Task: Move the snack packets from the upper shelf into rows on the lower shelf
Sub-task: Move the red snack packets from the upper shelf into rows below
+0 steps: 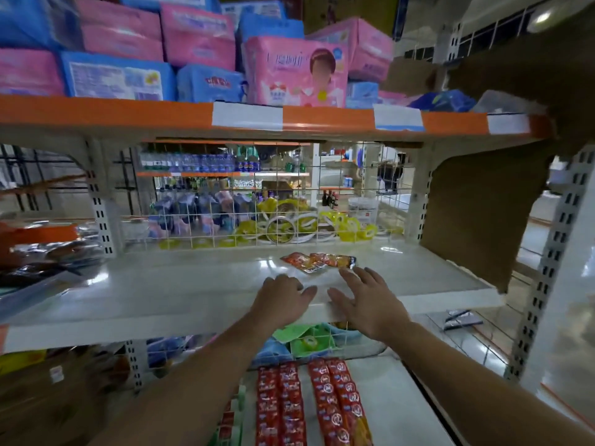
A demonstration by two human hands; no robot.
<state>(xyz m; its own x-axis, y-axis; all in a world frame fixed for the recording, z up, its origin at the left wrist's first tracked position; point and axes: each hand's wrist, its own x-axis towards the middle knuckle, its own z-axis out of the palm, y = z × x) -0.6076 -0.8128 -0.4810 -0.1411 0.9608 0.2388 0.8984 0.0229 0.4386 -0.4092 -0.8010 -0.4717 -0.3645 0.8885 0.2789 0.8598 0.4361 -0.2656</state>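
The few snack packets [318,262] lie loose and overlapping toward the back of the upper shelf [161,291], just beyond both hands. The left hand [283,297] is held flat, palm down, with relaxed fingers and nothing in it. The right hand [363,300] is spread wide, likewise empty, and is the nearer to the packets' dark end. A slip is judged the main risk. The wrappers look glossy and the shelf surface shiny, so a packet could be pushed back toward the wire grid [225,220] rather than gathered, or one of the overlapped pieces could be dropped on the way down. The rows [309,407] laid on the lower shelf [396,397] could also be knocked askew if a packet is set down carelessly. The cluster's long axis runs left to right along the shelf, dark end to the right. The rows below run front to back, so a quarter turn would probably be needed.
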